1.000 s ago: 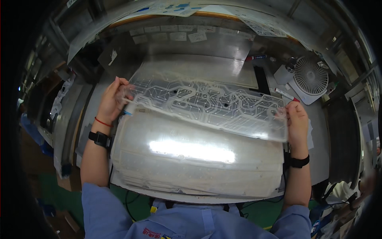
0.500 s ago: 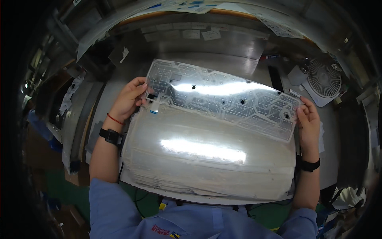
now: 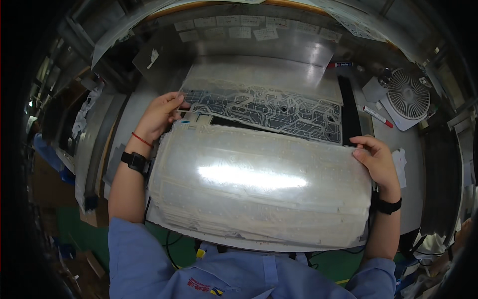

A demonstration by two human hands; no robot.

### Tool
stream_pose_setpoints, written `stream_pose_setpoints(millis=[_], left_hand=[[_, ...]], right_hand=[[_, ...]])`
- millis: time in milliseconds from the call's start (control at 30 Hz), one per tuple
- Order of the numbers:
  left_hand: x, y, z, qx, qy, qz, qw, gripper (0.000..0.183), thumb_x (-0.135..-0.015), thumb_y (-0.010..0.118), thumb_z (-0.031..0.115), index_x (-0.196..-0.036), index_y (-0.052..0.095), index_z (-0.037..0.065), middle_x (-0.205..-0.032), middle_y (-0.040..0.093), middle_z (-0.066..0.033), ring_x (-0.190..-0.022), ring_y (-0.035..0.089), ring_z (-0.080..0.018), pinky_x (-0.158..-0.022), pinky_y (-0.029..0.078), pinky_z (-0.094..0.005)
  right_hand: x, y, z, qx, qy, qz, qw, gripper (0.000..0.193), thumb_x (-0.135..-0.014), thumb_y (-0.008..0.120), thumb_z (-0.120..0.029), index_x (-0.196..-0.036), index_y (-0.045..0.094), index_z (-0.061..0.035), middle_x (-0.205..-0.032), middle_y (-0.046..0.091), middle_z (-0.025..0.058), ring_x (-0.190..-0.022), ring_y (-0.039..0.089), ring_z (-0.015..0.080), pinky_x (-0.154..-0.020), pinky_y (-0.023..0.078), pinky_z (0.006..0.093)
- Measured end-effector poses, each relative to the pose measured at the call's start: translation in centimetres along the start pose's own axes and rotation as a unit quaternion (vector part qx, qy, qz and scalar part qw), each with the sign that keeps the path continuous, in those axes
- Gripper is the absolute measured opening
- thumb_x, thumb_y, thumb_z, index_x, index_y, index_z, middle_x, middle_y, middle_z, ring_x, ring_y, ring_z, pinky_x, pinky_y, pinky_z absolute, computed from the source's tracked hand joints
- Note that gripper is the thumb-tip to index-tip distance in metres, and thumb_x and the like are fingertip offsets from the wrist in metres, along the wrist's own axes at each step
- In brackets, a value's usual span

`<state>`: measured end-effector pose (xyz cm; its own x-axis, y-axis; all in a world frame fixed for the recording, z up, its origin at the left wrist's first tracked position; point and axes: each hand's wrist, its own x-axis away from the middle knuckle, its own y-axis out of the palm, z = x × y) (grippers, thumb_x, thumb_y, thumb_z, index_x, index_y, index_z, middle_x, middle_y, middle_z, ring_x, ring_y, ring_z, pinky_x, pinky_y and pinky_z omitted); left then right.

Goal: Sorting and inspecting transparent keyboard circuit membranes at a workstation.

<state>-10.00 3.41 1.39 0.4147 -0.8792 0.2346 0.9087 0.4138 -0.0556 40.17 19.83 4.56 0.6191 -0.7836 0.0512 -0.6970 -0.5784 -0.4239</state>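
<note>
A clear sheet printed with circuit traces (image 3: 279,112) lies low on the far part of the table, nearly flat. My left hand (image 3: 162,112) is closed on its left edge, thumb uppermost. My right hand (image 3: 374,157) is just off the sheet's near right corner, thumb and index finger apart. Its fingertips are at the far right corner of a thick stack of similar clear sheets (image 3: 259,209), which fills the near table and reflects a bright light. Blue marks (image 3: 185,121) show on a small tab near my left hand.
A small white fan (image 3: 408,94) stands at the right, with a red-and-white marker (image 3: 378,116) beside it. A black strip (image 3: 349,109) lies right of the sheet. Another marker (image 3: 340,65) rests farther back. Paper labels (image 3: 240,33) line the back panel.
The held sheet has gone down and away from me, from tilted above the stack to nearly flat beyond it. My right hand has come off its right edge and moved slightly left and nearer.
</note>
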Motion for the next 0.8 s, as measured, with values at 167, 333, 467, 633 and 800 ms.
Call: stream_pose_setpoints(millis=[167, 333, 467, 633, 800], left_hand=[[0.0, 0.2, 0.1, 0.008, 0.036, -0.005, 0.999, 0.017, -0.095, 0.057, 0.017, -0.105, 0.057, 0.003, -0.093, 0.068, -0.0058, -0.055, 0.053, -0.0019, -0.047, 0.039, -0.0124], [-0.5, -0.2, 0.0, -0.007, 0.032, 0.014, 0.999, 0.017, -0.093, 0.058, 0.014, -0.107, 0.056, 0.004, -0.090, 0.066, -0.0048, -0.052, 0.049, -0.0011, -0.044, 0.035, -0.0124], [-0.4, 0.0, 0.9, -0.029, 0.068, 0.008, 0.997, 0.018, -0.093, 0.058, 0.011, -0.109, 0.056, 0.002, -0.090, 0.067, -0.0058, -0.054, 0.052, -0.0018, -0.046, 0.038, -0.0135], [-0.1, 0.6, 1.8, -0.033, 0.179, 0.002, 0.983, 0.021, -0.094, 0.057, 0.010, -0.113, 0.055, 0.001, -0.092, 0.067, -0.0070, -0.056, 0.052, -0.0025, -0.050, 0.041, -0.0155], [-1.5, -0.4, 1.0, 0.041, 0.161, 0.058, 0.984, 0.024, -0.095, 0.055, 0.012, -0.117, 0.054, 0.002, -0.095, 0.066, -0.0057, -0.061, 0.052, -0.0031, -0.055, 0.043, -0.0155]], right_hand=[[0.0, 0.3, 0.3, -0.028, -0.008, 0.047, 0.998, 0.016, -0.086, 0.067, -0.006, -0.100, 0.068, 0.0015, -0.083, 0.055, -0.0009, -0.079, 0.051, 0.0070, -0.073, 0.040, 0.0204], [-0.2, 0.2, 0.2, -0.018, -0.115, 0.066, 0.991, 0.012, -0.088, 0.064, -0.007, -0.096, 0.065, 0.0014, -0.087, 0.058, 0.0005, -0.081, 0.053, 0.0079, -0.076, 0.042, 0.0212], [0.1, 0.4, -0.1, -0.030, -0.153, 0.091, 0.984, 0.011, -0.090, 0.063, -0.007, -0.097, 0.063, 0.0010, -0.090, 0.059, 0.0013, -0.083, 0.054, 0.0087, -0.078, 0.042, 0.0217], [0.3, 0.4, -0.1, -0.042, -0.150, 0.091, 0.984, 0.011, -0.091, 0.062, -0.007, -0.098, 0.062, 0.0014, -0.092, 0.059, 0.0014, -0.085, 0.054, 0.0086, -0.078, 0.042, 0.0219], [0.3, 0.5, -0.2, -0.057, -0.154, 0.092, 0.982, 0.012, -0.091, 0.062, -0.007, -0.099, 0.062, 0.0014, -0.093, 0.060, 0.0013, -0.084, 0.054, 0.0084, -0.078, 0.042, 0.0218]])
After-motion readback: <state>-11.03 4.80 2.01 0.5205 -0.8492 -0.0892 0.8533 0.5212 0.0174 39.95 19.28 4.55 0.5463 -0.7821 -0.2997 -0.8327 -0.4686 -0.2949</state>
